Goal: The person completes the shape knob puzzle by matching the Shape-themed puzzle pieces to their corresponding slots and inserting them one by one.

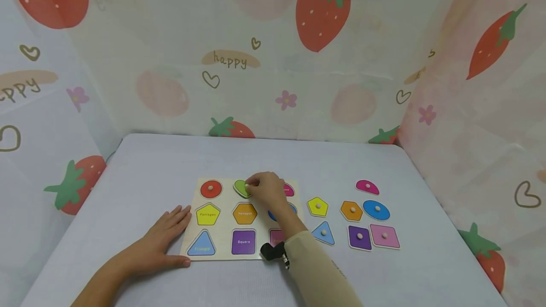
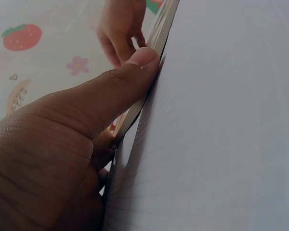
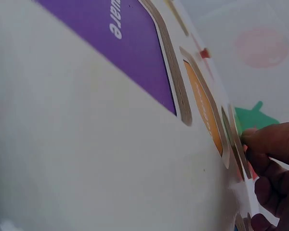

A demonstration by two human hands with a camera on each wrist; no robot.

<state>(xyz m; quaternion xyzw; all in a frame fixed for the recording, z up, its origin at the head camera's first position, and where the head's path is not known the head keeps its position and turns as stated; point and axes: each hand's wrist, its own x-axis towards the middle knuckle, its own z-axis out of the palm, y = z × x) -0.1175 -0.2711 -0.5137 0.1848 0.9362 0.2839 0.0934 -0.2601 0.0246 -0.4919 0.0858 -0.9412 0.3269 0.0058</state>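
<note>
A cream shape-puzzle board (image 1: 223, 231) lies on the white table. My right hand (image 1: 269, 192) reaches over it and pinches a green heart-shaped puzzle piece (image 1: 240, 187) by its knob, at the heart spot in the top row. From the right wrist view, thumb and fingertips (image 3: 253, 136) meet at that piece, which sits slightly above the board. My left hand (image 1: 159, 240) rests with extended fingers along the board's left edge, its thumb (image 2: 143, 57) touching the lower left corner. A red circle piece (image 1: 211, 188) fills the top left recess. My right forearm partly covers the right column.
Right of the board lie several knobbed pieces: a yellow pentagon (image 1: 317, 207), orange hexagon (image 1: 351, 211), blue oval (image 1: 376, 210), magenta semicircle (image 1: 367, 187), blue triangle (image 1: 324, 233), purple square (image 1: 359, 238) and pink rectangle (image 1: 385, 236). Strawberry-print curtains (image 1: 273, 60) surround the table.
</note>
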